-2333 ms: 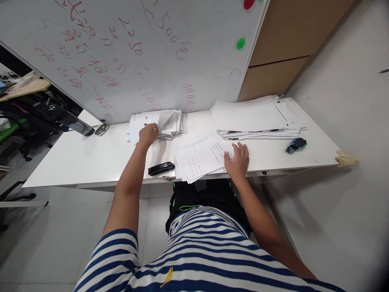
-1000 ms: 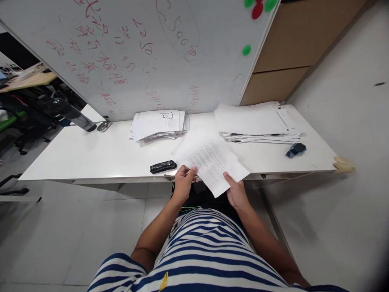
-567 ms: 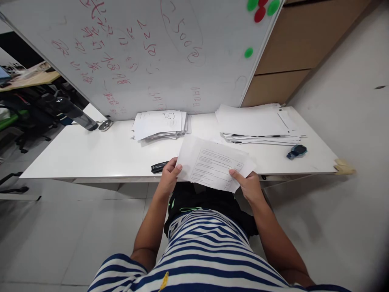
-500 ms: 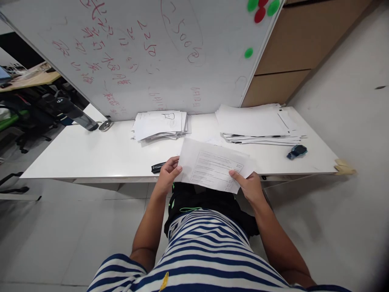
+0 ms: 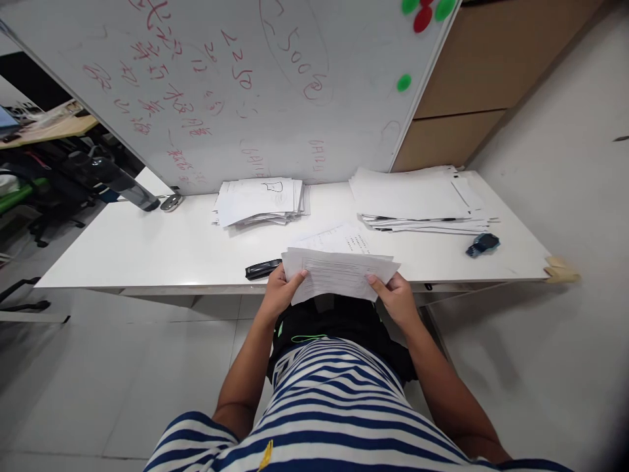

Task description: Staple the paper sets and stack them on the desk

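Printed paper sheets (image 5: 339, 275) are held up at the desk's front edge, tilted and slightly bowed. My left hand (image 5: 284, 288) pinches their left side, thumb on top. My right hand (image 5: 394, 295) grips their right side the same way. Behind them a printed sheet (image 5: 339, 237) lies flat on the desk, partly covered. A black stapler-like object (image 5: 262, 269) rests close by my left hand. How many sheets I hold is hard to make out.
On the white desk (image 5: 147, 255) stand a left paper stack (image 5: 260, 202) and a wider right stack (image 5: 413, 196). A dark watch-like item (image 5: 482, 244) sits at the right. A bottle (image 5: 125, 183) leans near the whiteboard (image 5: 275, 124); cardboard boxes (image 5: 452, 137) are behind.
The held sheets have tilted flatter to my view and straightened. My left hand has shifted right and taken hold of the left side. The sheet on the desk shows more.
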A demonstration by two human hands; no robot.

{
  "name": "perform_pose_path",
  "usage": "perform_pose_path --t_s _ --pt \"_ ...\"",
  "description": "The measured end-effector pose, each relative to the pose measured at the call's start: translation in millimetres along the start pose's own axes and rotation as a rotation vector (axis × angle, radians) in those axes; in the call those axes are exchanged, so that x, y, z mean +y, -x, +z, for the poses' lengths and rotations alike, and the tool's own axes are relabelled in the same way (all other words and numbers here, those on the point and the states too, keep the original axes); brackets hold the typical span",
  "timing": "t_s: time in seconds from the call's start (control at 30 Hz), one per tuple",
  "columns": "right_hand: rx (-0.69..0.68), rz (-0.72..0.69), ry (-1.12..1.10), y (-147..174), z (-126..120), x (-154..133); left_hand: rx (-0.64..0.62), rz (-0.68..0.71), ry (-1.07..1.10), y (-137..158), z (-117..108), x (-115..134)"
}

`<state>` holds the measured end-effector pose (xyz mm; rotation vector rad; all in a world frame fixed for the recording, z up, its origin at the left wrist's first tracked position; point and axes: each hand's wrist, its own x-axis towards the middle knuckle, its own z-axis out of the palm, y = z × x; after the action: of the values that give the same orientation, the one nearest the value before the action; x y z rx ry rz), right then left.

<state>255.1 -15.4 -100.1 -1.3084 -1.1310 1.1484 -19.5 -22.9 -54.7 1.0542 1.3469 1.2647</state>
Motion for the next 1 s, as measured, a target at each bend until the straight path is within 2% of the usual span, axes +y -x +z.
perform_pose_path --t_s 0.13,0.33,0.43,0.57,0.77,0.9,1.0 --pt "-0.064 -0.035 -0.031 -5.5 -3.4 -0.5 -0.037 0.071 -0.011 -0.6 -6.8 6.2" --pt "0.018 -0.170 0.036 -17.5 2.5 -21.7 -0.196 0.271 0.020 -6.7 7.8 23.2" --pt "0.058 -0.176 0.062 -28.5 14.2 -17.6 -0.082 0.165 0.080 -20.1 20.4 9.9" --pt "0.094 -0.078 0.046 -36.7 36.3 -1.3 0.067 -0.028 0.108 -34.1 30.3 -19.3" --pt "0.083 -0.163 0.094 -30.4 53.8 3.7 0.130 0.033 0.079 -33.5 30.1 -29.6" --pt "0.115 -0.187 0.170 -26.6 53.1 8.3 0.115 0.071 0.015 -28.3 27.1 -29.9" --pt "0.150 -0.274 0.289 -23.4 49.5 13.7 0.107 0.090 -0.012 -23.9 23.6 -30.4"
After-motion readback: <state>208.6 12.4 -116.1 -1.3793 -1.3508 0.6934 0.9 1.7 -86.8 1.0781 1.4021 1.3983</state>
